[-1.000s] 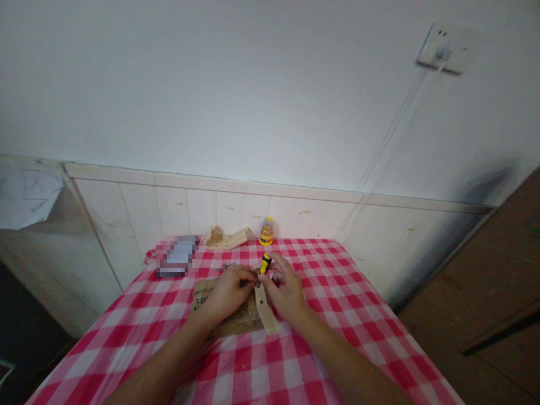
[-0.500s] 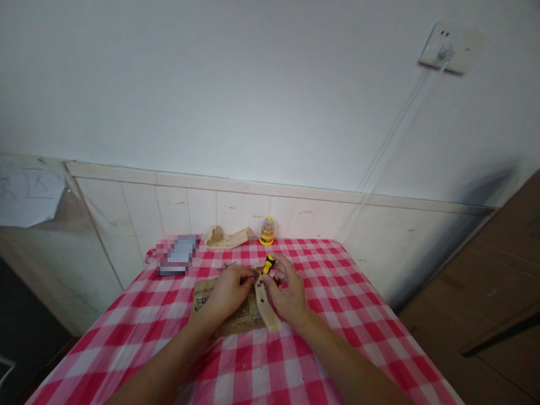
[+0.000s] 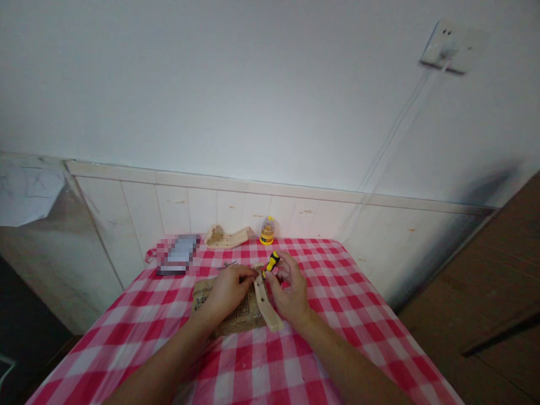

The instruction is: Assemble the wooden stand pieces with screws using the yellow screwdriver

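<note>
A yellow-and-black screwdriver point(image 3: 273, 261) is gripped by the fingers of my right hand point(image 3: 293, 292), its handle tilted up to the right. Its lower end meets the upper part of a pale, bent wooden piece point(image 3: 268, 309) with dark holes along it. My left hand point(image 3: 232, 289) is closed at the top of that wooden piece, fingertips pinched against it near the screwdriver's tip; whether a small part sits between them is hidden. Under the wood and my left hand lies a brown printed packet point(image 3: 205, 289).
Several small metal pieces point(image 3: 228, 265) lie beyond my left hand. Farther back are a blurred-out flat device point(image 3: 179, 255), another curved wooden piece point(image 3: 228, 238) and a yellow bit container point(image 3: 267, 232) by the wall. A red-and-white checked cloth point(image 3: 337, 320) covers the table.
The screwdriver's handle has tipped and shifted slightly up and right with my right hand. My left hand and the wooden piece have stayed nearly in place.
</note>
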Demonstrator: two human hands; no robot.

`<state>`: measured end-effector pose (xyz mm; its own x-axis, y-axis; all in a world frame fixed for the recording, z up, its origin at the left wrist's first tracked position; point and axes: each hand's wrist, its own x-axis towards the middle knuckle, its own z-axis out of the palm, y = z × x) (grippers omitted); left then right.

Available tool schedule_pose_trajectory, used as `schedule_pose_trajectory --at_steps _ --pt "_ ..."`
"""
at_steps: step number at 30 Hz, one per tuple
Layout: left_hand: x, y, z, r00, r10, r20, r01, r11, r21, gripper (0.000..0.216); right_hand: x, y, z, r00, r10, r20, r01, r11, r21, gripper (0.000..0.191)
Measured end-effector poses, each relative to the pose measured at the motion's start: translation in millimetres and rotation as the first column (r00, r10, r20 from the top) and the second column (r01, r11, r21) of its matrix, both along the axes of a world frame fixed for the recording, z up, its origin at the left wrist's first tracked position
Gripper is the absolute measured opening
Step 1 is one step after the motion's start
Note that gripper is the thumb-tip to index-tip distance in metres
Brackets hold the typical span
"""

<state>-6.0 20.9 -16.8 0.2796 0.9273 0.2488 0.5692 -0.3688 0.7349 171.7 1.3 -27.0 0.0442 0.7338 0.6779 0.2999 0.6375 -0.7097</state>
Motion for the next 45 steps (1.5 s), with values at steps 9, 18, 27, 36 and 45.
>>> schedule_pose_trajectory --at_steps 9,18,27,36,45 --pt "1 -2 2.5 1.000 0.010 0.017 -0.010 1.000 -0.008 0.026 2 -4 5.5 1.000 -0.018 0.019 0.018 0.999 0.042 0.050" --pt "1 -1 -0.8 0.999 0.019 0.038 -0.017 0.999 -0.034 0.023 4 -9 7.3 0.998 0.040 0.051 -0.042 0.998 0.044 0.048" --pt "1 -3 1.7 0.999 0.035 0.025 -0.034 0.999 -0.025 0.022 6 -13 5.6 0.988 0.139 0.067 -0.140 0.990 0.014 0.048" --pt "2 -1 0.5 0.999 0.022 0.042 -0.020 0.999 -0.035 0.021 5 -16 10.2 0.970 0.239 0.041 -0.238 0.971 -0.012 0.048" --pt "1 0 -2.2 0.999 0.012 0.033 -0.011 0.999 -0.048 0.025 8 -14 11.1 0.980 0.175 0.099 -0.179 0.983 0.039 0.049"
